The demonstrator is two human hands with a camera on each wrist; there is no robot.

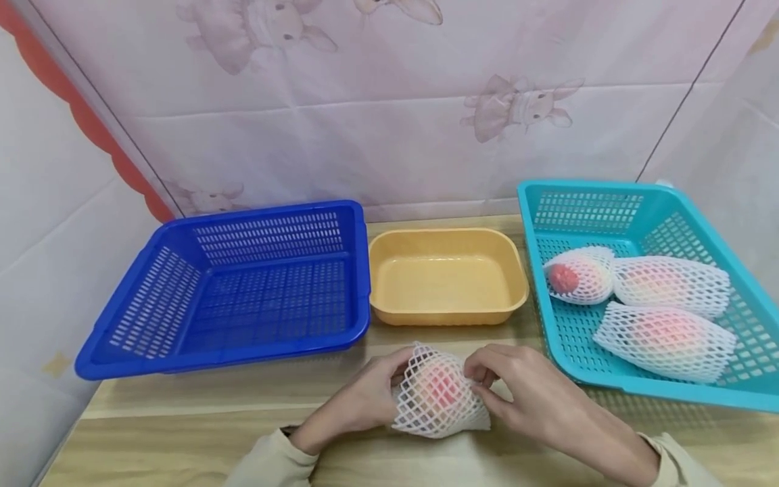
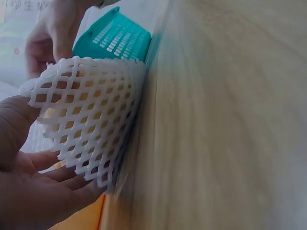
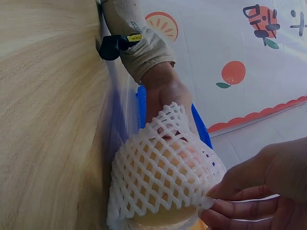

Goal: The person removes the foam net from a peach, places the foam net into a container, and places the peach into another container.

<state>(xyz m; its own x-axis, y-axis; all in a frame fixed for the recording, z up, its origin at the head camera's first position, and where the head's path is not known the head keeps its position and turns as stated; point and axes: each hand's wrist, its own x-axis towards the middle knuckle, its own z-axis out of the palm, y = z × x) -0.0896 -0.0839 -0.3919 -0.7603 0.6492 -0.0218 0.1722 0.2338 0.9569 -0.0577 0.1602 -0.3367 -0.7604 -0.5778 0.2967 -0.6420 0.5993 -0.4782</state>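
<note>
A pink-and-yellow, peach-like fruit [image 1: 443, 387] sits inside a white foam net [image 1: 420, 414] just above the wooden table, at the front middle of the head view. My left hand [image 1: 374, 389] holds the net's left end, thumb on one side and fingers on the other, as the left wrist view shows. From the other side, my right hand [image 1: 523, 389] pinches the net's edge [image 3: 206, 202] between thumb and fingertips. Part of the fruit's pale skin [image 3: 165, 218] shows bare below the net in the right wrist view.
A blue basket [image 1: 360, 270] stands at the left with nothing in it. Behind my hands is a yellow tray [image 1: 447, 318]. At the right, a teal basket [image 1: 550, 318] holds netted fruits [image 1: 669, 338]. A printed cloth [image 1: 389, 149] hangs behind the table [image 1: 201, 433].
</note>
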